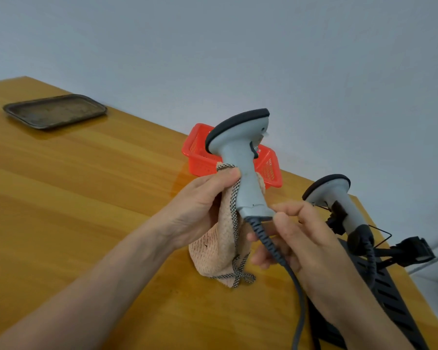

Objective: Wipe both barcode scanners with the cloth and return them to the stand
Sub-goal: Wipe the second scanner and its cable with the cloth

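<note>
I've got the held scanner (243, 157) dead centre, lifted clear of the worktop (86, 198). Its long axis runs close to upright: dark-rimmed head at 12 o'clock, handle base at 6, leaning a touch so the head tips toward 1. The trigger side faces 3 o'clock.

The left hand (202, 205) is wrapped round the handle from 9 o'clock with the cloth (220, 246) between palm and plastic. The thumb presses the cloth's checked edge against the handle, and the rest of the peach cloth hangs down toward 6, its lowest fold near the worktop.

The right hand (304, 243) comes in from 4 o'clock. Its fingers are curled round the dark cable (268, 243) just under the handle base, with the thumb tip touching where cable meets handle.

At 3 o'clock the second scanner (339, 198) sits in the black stand (390, 286), tilted, head toward 11 and handle running down toward 5.

Just behind the held scanner there's a red basket (200, 157) against the wall. Far out at 10 o'clock a dark tray (55, 111) lies flat on the worktop
</note>
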